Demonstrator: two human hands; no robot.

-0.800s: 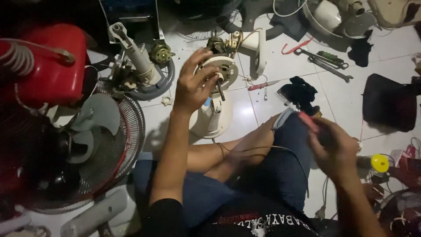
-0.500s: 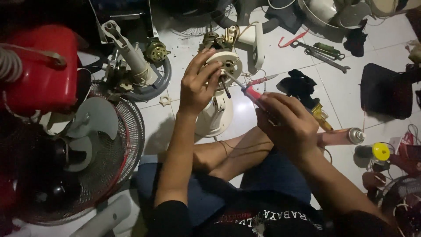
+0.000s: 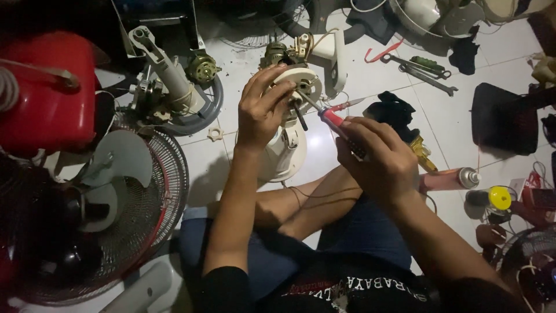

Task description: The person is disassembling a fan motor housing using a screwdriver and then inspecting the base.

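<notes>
Red-handled, the one screwdriver (image 3: 331, 119) lies clasped in the right hand (image 3: 379, 159), long axis slanting, tip pointing toward ten o'clock into the cream fan motor housing (image 3: 301, 87). One left hand (image 3: 263, 107) curls its fingers around that housing's rim. Two wrenches (image 3: 423, 69) lie at two o'clock on the tiled floor (image 3: 370, 75).

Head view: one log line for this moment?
left hand: grips fan motor housing | right hand: holds red screwdriver, tip at housing | spray can: on floor
</notes>
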